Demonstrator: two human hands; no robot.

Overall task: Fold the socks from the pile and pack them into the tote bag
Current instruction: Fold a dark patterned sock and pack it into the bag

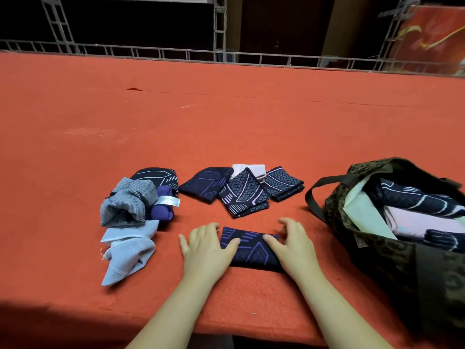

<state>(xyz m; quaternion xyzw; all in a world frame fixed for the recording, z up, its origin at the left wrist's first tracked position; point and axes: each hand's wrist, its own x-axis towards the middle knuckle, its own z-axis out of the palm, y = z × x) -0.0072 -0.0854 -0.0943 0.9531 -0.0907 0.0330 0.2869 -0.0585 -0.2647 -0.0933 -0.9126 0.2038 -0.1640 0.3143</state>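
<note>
**Both hands flat on folded sock, lower centre**

Folded navy sock (250,250) with purple pattern lies lower centre, between the two hands. Left hand (207,248) presses its left end, fingers straight and relaxed; right hand (293,244) presses the right end, fingers loosely spread. Neither grips. Folded socks (242,190) sit just above, centre frame. Unfolded pile (133,212) lies left of the hands. Tote bag (392,250), open with socks inside, sits at right edge. Orange felt table (226,117) underneath; metal truss railing (219,28) and dark background across the top.
</note>
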